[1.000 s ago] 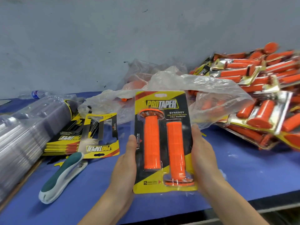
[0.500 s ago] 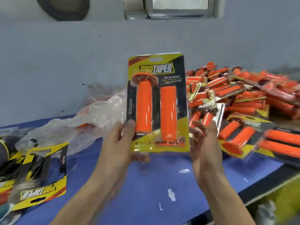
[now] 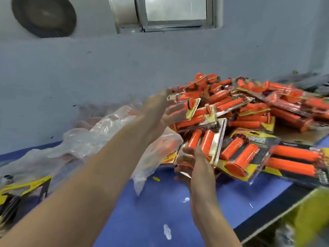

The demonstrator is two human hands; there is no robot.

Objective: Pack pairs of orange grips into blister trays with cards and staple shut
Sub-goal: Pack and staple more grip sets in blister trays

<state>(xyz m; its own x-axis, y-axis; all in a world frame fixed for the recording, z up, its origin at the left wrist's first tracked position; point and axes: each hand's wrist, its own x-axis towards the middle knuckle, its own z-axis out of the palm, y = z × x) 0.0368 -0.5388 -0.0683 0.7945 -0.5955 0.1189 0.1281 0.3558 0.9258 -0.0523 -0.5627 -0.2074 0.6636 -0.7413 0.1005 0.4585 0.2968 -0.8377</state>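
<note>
Head view. A heap of finished packs (image 3: pixel 258 107) covers the right end of the blue table (image 3: pixel 142 220). Each is a clear tray over a yellow-and-black card and holds two orange grips side by side. A crumpled clear plastic bag (image 3: pixel 99 132) lies left of the heap, with orange shapes showing through its near end. Loose printed cards (image 3: pixel 23 188) lie at the left edge.

The blister pack (image 3: pixel 218 138) being handled leans tilted against the near side of the heap. Its tray glares silver, and its pair of orange grips (image 3: pixel 194 139) runs lengthwise, ribbed and parallel.

The right hand (image 3: pixel 197 168) grips the pack's lower end, thumb on top and fingers beneath. The left hand (image 3: pixel 154 113) reaches out over the bag to the heap's left edge. It is motion-blurred, so whether it grasps anything cannot be told. The hands are apart.
</note>
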